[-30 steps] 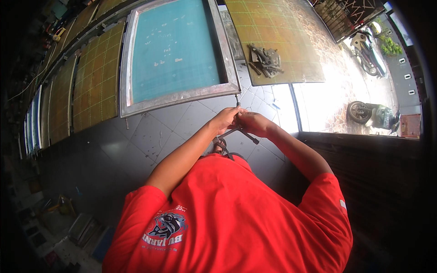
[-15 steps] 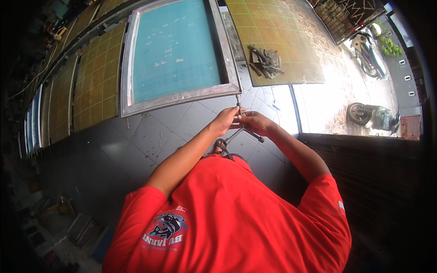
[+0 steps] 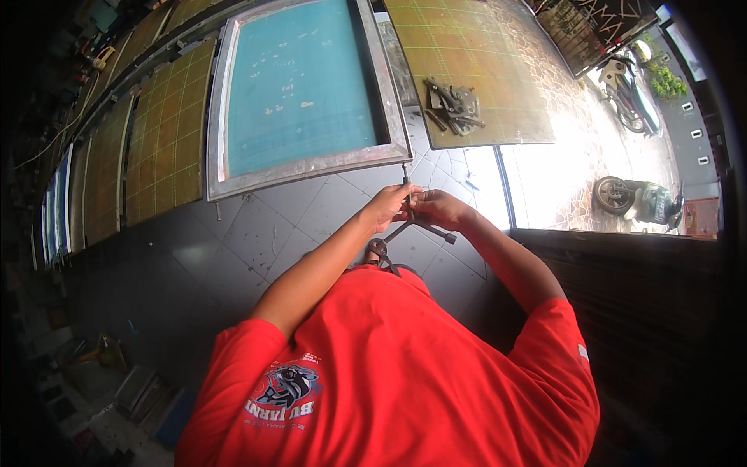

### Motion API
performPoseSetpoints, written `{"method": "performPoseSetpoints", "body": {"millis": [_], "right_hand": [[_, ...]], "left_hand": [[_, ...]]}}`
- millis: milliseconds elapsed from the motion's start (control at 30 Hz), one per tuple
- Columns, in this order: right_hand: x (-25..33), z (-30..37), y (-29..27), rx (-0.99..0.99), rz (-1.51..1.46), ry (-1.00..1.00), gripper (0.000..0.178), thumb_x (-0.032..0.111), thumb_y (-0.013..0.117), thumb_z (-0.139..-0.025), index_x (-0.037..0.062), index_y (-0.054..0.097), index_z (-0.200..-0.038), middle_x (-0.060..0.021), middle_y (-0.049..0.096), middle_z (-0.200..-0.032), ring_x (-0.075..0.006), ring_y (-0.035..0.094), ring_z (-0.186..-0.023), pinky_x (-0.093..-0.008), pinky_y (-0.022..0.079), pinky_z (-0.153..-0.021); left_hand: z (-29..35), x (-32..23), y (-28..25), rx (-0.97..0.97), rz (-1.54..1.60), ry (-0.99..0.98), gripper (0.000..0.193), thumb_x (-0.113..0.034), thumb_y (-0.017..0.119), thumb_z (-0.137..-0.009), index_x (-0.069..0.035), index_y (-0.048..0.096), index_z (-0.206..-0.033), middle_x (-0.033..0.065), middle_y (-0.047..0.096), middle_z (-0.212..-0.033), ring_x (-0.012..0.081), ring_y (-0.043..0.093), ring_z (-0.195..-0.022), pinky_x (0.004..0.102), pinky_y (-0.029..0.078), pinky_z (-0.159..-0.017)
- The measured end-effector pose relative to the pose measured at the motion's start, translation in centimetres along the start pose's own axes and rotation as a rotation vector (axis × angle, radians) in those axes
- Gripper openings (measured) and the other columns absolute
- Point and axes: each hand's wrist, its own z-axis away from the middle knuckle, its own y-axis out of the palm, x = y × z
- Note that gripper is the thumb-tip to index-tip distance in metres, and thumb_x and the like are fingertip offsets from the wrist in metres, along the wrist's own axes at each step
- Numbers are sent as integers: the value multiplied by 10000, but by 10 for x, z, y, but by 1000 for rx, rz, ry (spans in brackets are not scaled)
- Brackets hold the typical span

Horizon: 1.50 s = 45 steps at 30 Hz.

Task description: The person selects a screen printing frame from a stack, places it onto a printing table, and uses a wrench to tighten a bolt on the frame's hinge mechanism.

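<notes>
A three-armed socket wrench (image 3: 437, 232) points one arm up at a bolt (image 3: 405, 169) under the near right corner of a screen-printing frame (image 3: 311, 166). The frame has a worn grey border and teal mesh. My left hand (image 3: 383, 207) is closed around the wrench's upright arm, just below the frame. My right hand (image 3: 437, 207) pinches the wrench near its hub from the other side. Its two lower arms spread out beneath my hands. The fingers partly hide the shaft, and I cannot tell whether the socket is fully seated on the bolt.
To the right, a yellowish board (image 3: 498, 93) with a green grid holds a pile of metal clamp parts (image 3: 455, 107). Similar gridded boards (image 3: 167, 124) stand on the left. Grey floor tiles (image 3: 288, 226) lie below. A parked motorbike (image 3: 634, 198) is at far right.
The wrench has turned slightly, so its hub and lower arms sit at a different angle. My right hand's fingers have shifted on it, while my left hand has stayed nearly in place.
</notes>
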Motion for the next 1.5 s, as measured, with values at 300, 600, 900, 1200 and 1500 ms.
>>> {"method": "performPoseSetpoints", "body": {"millis": [300,600,900,1200,1500], "right_hand": [[9,2,17,-136,18,-3,193,230,569,-890,40,579,-924,-8,591,-839,-46,502,-640,-196,438,-578],[17,6,15,-386,139,-99,272,311,612,-850,53,587,-933,4,551,-787,-65,440,-596,-207,399,-568],[10,-34,15,-334,-4,-298,246,215,499,-932,-4,597,-981,-37,603,-852,-125,570,-754,-254,473,-697],[1,-9,28,-679,-304,-416,218,259,588,-880,62,618,-968,4,602,-869,-77,522,-767,-225,400,-714],[118,13,-95,-1257,657,-630,263,245,650,-811,-9,680,-874,-159,674,-788,-209,648,-753,-310,473,-685]], "left_hand": [[-4,7,-8,-58,214,85,177,-251,449,-954,-101,540,-978,17,573,-902,141,578,-812,348,499,-771],[-5,12,-1,-118,167,106,241,-259,409,-972,-75,557,-1021,22,561,-888,136,577,-819,251,434,-593],[-4,14,7,-118,210,185,213,-225,350,-977,-111,518,-1044,0,547,-841,72,452,-626,178,324,-464],[23,18,-3,-30,-80,9,184,-210,412,-959,-92,536,-1025,4,495,-720,43,401,-541,169,313,-438],[49,10,-16,-121,-121,93,180,-172,416,-952,-69,527,-1049,0,472,-717,37,365,-537,167,288,-433]]}}
